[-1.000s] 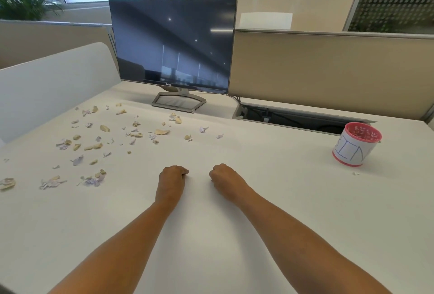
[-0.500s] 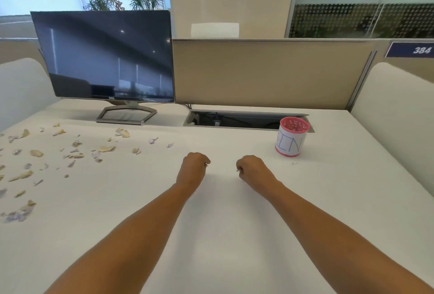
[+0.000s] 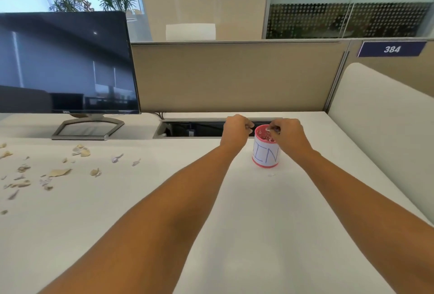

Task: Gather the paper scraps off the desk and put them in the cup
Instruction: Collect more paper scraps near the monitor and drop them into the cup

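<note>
Right hand held over the cup's mouth, fingers curled, a pale scrap pinched at the tips. Left hand just beside the rim on the left, fingers curled; whether anything is held inside cannot be told.

Pink cup stands upright on the white desk, paper label on its wall, already part filled with scraps. One tiny bit lies near its base.

Remaining paper scraps are scattered well apart from the cup, at the far left in front of the monitor.

Scraps judged very light, thin and limp, easily blown or dropped; best pinched at the edges or swept into a pile. The cup is judged light and easily tipped.

An open cable slot lies just behind the cup, so bits could be lost there. A bare stretch of desk lies between cup and scraps; a side panel bounds the right.
</note>
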Demonstrator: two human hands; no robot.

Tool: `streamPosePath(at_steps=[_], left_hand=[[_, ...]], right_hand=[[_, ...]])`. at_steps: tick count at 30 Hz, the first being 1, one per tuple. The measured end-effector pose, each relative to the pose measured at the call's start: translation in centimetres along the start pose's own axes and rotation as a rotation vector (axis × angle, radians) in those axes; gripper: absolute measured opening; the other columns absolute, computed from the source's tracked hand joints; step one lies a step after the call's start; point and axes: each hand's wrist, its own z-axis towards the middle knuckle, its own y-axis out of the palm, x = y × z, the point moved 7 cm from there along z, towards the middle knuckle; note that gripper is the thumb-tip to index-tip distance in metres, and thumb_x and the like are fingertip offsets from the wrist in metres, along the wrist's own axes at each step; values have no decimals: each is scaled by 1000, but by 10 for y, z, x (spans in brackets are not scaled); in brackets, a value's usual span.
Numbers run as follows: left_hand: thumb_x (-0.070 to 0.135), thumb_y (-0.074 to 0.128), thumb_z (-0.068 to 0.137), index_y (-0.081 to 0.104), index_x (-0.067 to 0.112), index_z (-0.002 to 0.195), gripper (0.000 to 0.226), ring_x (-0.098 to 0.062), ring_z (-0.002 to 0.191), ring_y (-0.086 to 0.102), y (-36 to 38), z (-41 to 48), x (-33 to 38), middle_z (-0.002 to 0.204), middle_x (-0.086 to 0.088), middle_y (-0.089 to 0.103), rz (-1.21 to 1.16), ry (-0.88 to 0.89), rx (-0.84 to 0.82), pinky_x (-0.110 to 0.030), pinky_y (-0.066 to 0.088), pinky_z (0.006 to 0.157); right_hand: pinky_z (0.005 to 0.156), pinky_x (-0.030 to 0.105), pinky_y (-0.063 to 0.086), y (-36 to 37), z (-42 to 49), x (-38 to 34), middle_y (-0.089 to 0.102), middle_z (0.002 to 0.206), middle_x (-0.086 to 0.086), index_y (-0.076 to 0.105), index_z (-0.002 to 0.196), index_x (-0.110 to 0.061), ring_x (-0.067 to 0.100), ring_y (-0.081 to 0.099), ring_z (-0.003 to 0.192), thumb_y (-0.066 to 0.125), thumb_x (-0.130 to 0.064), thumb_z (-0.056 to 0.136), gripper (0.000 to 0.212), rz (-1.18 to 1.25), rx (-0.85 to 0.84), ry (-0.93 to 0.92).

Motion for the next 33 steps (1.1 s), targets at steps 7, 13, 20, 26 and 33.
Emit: streamPosePath(at_steps=[7, 13, 20, 26, 33], left_hand=[[3, 54, 90, 66, -3, 110, 24, -31, 107, 61, 30, 26, 10, 115, -20, 65, -138, -87, -75, -36, 48, 99], [18, 42, 98, 61, -2, 117, 33, -33, 112, 58, 48, 31, 14, 120, -21, 61, -249, -131, -121, -36, 45, 99], [14, 40, 99, 57, 2, 124, 33, -29, 119, 54, 43, 26, 13, 128, -16, 59, -256, -88, -21, -33, 42, 103], [10, 41, 97, 59, 6, 122, 32, -26, 111, 60, 28, 5, -24, 122, -13, 64, -207, -66, 133, -24, 42, 94], [17, 43, 97, 52, 14, 130, 34, -21, 128, 46, 42, -45, -105, 137, -4, 52, 55, -142, -22, -29, 30, 111]], right_hand=[[87, 30, 47, 14, 21, 15, 67, 113, 17, 66, 111, -4, 30, 61, 105, 48, -11, 94, 25, 53, -27, 69], [95, 32, 46, 21, 23, 25, 65, 118, 17, 65, 116, -6, 32, 61, 107, 44, -12, 96, 29, 76, -41, 78], [89, 27, 47, 10, 12, 29, 68, 111, 18, 67, 110, -1, 29, 63, 101, 50, -7, 93, 24, 162, 121, 104], [92, 33, 50, 15, -25, 17, 68, 111, 16, 67, 108, -2, 29, 63, 100, 58, -8, 88, 23, 192, 147, 57], [99, 33, 46, 61, -68, 22, 66, 115, 13, 66, 109, -4, 28, 61, 104, 54, -6, 89, 23, 86, -114, 29]])
